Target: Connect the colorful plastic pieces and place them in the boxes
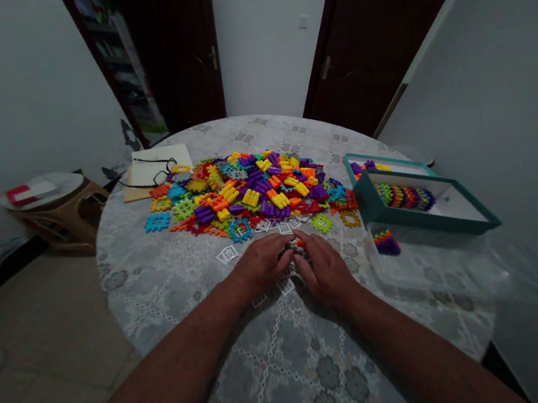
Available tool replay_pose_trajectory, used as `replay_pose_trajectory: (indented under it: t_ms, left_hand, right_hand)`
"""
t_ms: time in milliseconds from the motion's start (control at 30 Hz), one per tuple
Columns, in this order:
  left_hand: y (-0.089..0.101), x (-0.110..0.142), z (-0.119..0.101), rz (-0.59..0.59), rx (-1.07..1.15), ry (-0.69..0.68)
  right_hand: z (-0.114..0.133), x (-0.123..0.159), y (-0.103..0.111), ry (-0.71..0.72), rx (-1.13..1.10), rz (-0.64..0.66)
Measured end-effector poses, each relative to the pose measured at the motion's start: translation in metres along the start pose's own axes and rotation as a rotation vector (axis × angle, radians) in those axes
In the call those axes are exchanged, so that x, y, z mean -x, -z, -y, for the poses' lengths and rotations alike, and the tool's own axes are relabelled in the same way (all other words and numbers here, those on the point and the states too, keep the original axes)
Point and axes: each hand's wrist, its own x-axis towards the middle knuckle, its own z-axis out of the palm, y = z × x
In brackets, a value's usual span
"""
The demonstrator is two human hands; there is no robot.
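My left hand (262,264) and my right hand (327,267) meet over the near side of the table, fingers curled and closed around a small orange plastic piece (299,243). Most of that piece is hidden by the fingers. Just beyond the hands lies a wide heap of colourful plastic building pieces (261,188), with ridged purple, yellow and orange blocks on top and flat notched frames around them. Small white grid-shaped pieces (228,255) are scattered near the hands, one of them (286,286) close below the fingers.
At right stands a green-edged box (428,221) holding rows of coloured pieces, with its lid (388,158) behind. A clear plastic bag (442,276) spreads in front, near a small multicoloured stack (386,243). Glasses (160,177) rest on a notebook (176,155) at far left.
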Motion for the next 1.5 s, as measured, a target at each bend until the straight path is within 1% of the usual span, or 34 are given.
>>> replay_pose_trajectory:
  t_ms: [133, 200, 433, 500, 633, 767, 933, 1000, 1100, 1167, 1233, 1300, 1333, 1400, 1467, 1500]
  left_hand:
    - [0.001, 0.0, -0.003, 0.0, 0.045, 0.09]
    - [0.002, 0.0, -0.004, 0.001, 0.07, 0.105]
    - [0.003, 0.0, -0.006, 0.024, 0.049, 0.02]
    - [0.002, 0.0, -0.006, 0.038, 0.042, 0.027]
    - [0.002, 0.0, -0.004, 0.083, -0.042, 0.034]
    - [0.001, 0.001, 0.001, 0.093, -0.073, 0.006]
    - [-0.001, 0.002, 0.005, 0.06, -0.094, -0.115]
    - [-0.001, 0.001, 0.004, 0.049, -0.097, -0.149]
    - [0.001, 0.001, 0.001, 0.046, -0.087, -0.187]
    - [0.005, 0.0, -0.001, 0.004, -0.068, -0.202]
    - [0.013, 0.0, -0.002, -0.101, -0.047, -0.172]
    - [0.023, -0.002, -0.004, -0.254, -0.029, -0.072]
    - [0.029, -0.002, -0.005, -0.337, -0.022, 0.0]
    - [0.038, -0.004, -0.006, -0.463, -0.015, 0.131]
    - [0.044, -0.005, -0.007, -0.538, -0.022, 0.209]
    - [0.045, -0.005, -0.008, -0.559, -0.027, 0.228]
  right_hand:
    - [0.001, -0.001, 0.003, 0.005, -0.048, -0.003]
    - [0.001, -0.001, 0.005, 0.001, -0.075, 0.005]
    - [0.002, -0.001, 0.007, -0.092, -0.188, 0.058]
    - [0.002, -0.002, 0.007, -0.091, -0.19, 0.058]
    - [0.0, -0.004, 0.01, -0.057, -0.154, 0.026]
    - [-0.003, -0.005, 0.021, -0.006, -0.127, 0.033]
    - [0.0, -0.004, 0.039, -0.016, -0.136, 0.141]
    - [0.004, -0.005, 0.044, -0.026, -0.151, 0.154]
    - [0.009, -0.009, 0.053, -0.037, -0.153, 0.211]
    - [0.008, -0.011, 0.067, -0.049, -0.125, 0.232]
    - [0.002, -0.012, 0.089, -0.102, -0.054, 0.196]
    - [-0.012, -0.008, 0.118, -0.208, 0.043, 0.13]
    - [-0.021, -0.004, 0.133, -0.272, 0.088, 0.101]
    - [-0.04, 0.006, 0.16, -0.384, 0.152, 0.068]
    - [-0.057, 0.018, 0.178, -0.448, 0.181, 0.095]
    - [-0.064, 0.024, 0.184, -0.459, 0.185, 0.127]
